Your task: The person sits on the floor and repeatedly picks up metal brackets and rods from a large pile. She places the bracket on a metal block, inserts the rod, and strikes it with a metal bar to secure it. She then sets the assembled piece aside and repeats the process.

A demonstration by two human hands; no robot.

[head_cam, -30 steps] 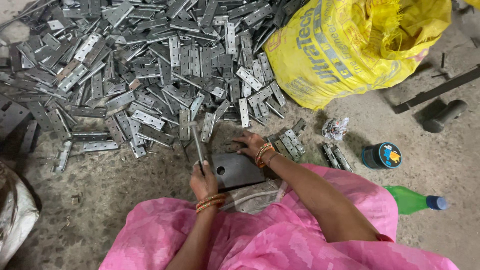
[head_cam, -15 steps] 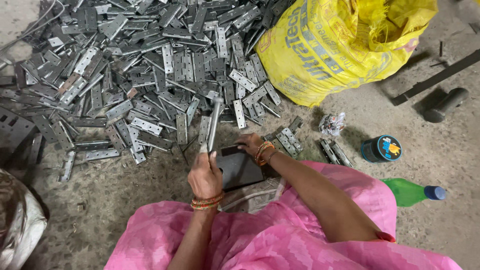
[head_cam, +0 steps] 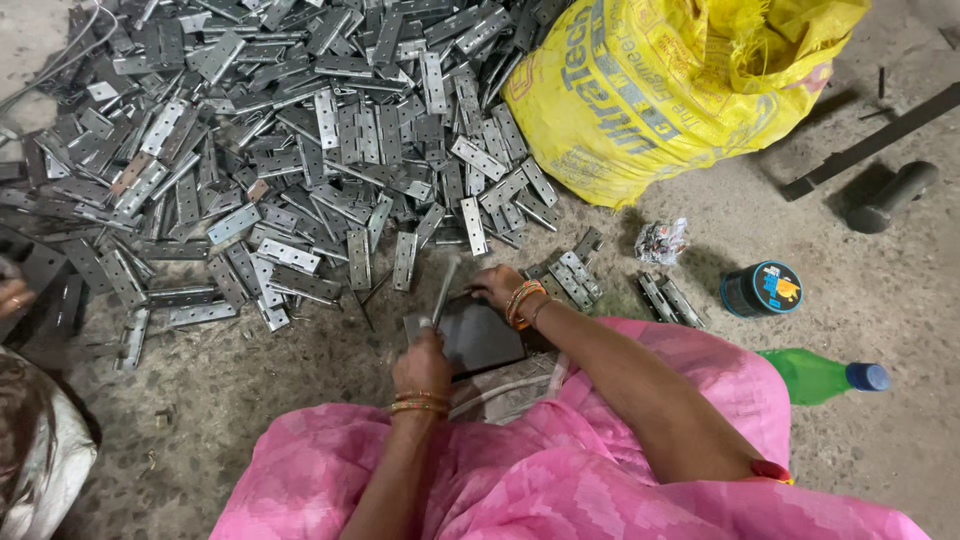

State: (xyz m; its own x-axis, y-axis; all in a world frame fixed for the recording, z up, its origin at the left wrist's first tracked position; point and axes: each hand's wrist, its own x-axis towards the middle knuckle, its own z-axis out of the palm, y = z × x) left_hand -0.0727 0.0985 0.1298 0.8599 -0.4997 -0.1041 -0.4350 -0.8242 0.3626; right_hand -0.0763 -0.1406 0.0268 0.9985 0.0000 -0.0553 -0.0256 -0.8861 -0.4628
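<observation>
A broad heap of grey metal hinges [head_cam: 300, 150] is spread over the concrete floor [head_cam: 300, 400] beyond both hands, and a bulging yellow sack [head_cam: 660, 90] is set farther out, past the right hand. Nearer, a dark flat metal block [head_cam: 480, 335] is laid between the two hands, just in front of the pink-clothed lap. A green bottle [head_cam: 815, 375] and a small round tin [head_cam: 762, 288] lie well to the outer side of the right arm, with a few loose hinges [head_cam: 575, 275] just beyond the right wrist.

The left hand [head_cam: 422, 365] is closed in a fist around the lower end of a slim metal tool [head_cam: 443, 290], which is held tilted up over the near edge of the block. The right hand [head_cam: 497, 285] is laid at the far edge of the block, its fingers curled down; what is pinched beneath them cannot be told (probably a hinge, judging by the pile).

The hinges are judged stiff, fairly heavy for their size, and smooth enough to slip; their stamped edges may be sharp. A hinge is best taken by the long edges of one leaf, clear of the knuckle, since the leaves can swing shut on a finger.
</observation>
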